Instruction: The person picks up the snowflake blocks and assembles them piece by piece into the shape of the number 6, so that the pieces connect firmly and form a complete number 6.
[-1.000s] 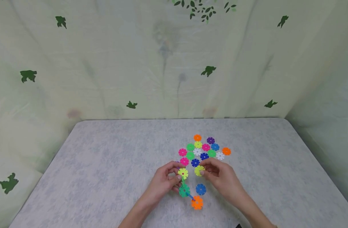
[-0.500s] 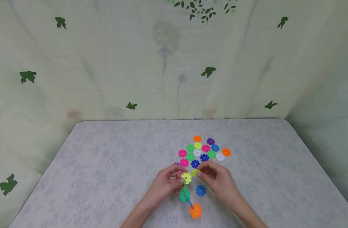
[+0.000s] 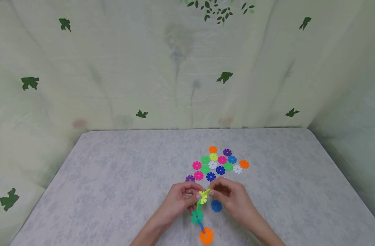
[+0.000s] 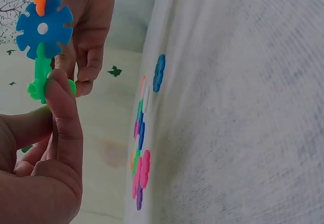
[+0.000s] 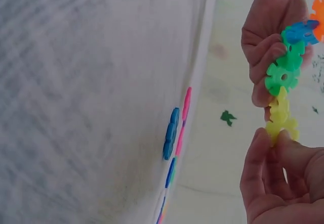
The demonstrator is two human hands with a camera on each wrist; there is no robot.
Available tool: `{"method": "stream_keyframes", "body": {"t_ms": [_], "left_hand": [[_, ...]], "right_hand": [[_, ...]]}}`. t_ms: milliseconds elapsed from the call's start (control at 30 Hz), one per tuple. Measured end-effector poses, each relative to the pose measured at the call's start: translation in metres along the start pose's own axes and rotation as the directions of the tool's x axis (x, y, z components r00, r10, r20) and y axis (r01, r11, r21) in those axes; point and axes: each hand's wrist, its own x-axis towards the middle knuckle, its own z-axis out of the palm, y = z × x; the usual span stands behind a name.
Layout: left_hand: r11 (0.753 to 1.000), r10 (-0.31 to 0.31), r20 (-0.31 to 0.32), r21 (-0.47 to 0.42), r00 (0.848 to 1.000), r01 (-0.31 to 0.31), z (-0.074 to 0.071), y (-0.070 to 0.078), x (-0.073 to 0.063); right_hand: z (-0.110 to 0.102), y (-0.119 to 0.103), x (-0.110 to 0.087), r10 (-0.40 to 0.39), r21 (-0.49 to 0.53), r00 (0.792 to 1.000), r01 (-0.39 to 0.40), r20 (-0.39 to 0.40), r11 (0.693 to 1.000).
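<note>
While both hands work above the table (image 3: pixel 113 177), the readings from left to right are as follows.

Left hand: the left hand (image 3: pixel 178 200) pinches the chain of snowflake discs (image 3: pixel 199 215) near its top end, thumb and fingers curled round the yellow disc (image 3: pixel 203 197); the left wrist view shows the thumb (image 4: pixel 61 107) pressed against a green disc edge.

Chain position: held clear of the table between the hands, hanging toward the person, with a teal-green disc (image 3: pixel 197 216), a short blue link and an orange disc (image 3: pixel 206 236) at the bottom.

Change over the last second: the loose yellow-green disc (image 5: pixel 281 125), formerly apart from the chain, now touches the top yellow disc; the hands have closed together and the orange end has swung lower.

Meaning: judged from the contact, the new disc is being slotted on; whether it is seated cannot be told.

Right hand: the right hand (image 3: pixel 231 200) pinches the yellow-green disc between thumb and fingertips.

Blue disc: a single blue disc (image 3: pixel 216 206) lies on the table just under the right hand.

Spare stock: the cluster of loose discs (image 3: pixel 219 162) lies flat beyond the hands, unchanged.
</note>
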Motion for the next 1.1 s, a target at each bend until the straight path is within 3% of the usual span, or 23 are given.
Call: {"method": "stream_keyframes", "body": {"t_ms": [300,433,667,800,967,1100], "left_hand": [[1.000,0.013,-0.012,-0.014,1.000,-0.013,0.003,-0.002,0.001],[1.000,0.017,0.012,-0.014,1.000,-0.017,0.003,-0.004,0.001],[0.996,0.056,-0.021,0.064,0.998,-0.055,-0.002,-0.003,0.000],[0.993,0.087,-0.041,0.084,0.995,-0.083,-0.006,-0.002,0.000],[0.994,0.086,-0.050,0.068,0.995,-0.083,-0.010,-0.003,0.000],[0.996,0.079,-0.052,0.056,0.995,-0.076,-0.012,-0.003,0.000]], "right_hand": [[0.000,0.000,0.002,0.082,0.066,0.997,-0.082,-0.009,0.995],[-0.002,0.002,0.003,0.109,0.084,0.994,-0.110,0.009,0.990],[-0.010,0.006,0.007,0.192,-0.154,0.976,-0.175,0.106,0.972],[-0.017,0.010,0.008,0.202,-0.265,0.961,-0.149,0.186,0.953],[-0.024,0.016,0.006,0.188,-0.308,0.936,-0.093,0.298,0.947],[-0.026,0.021,0.004,0.165,-0.330,0.925,-0.046,0.343,0.943]]}}
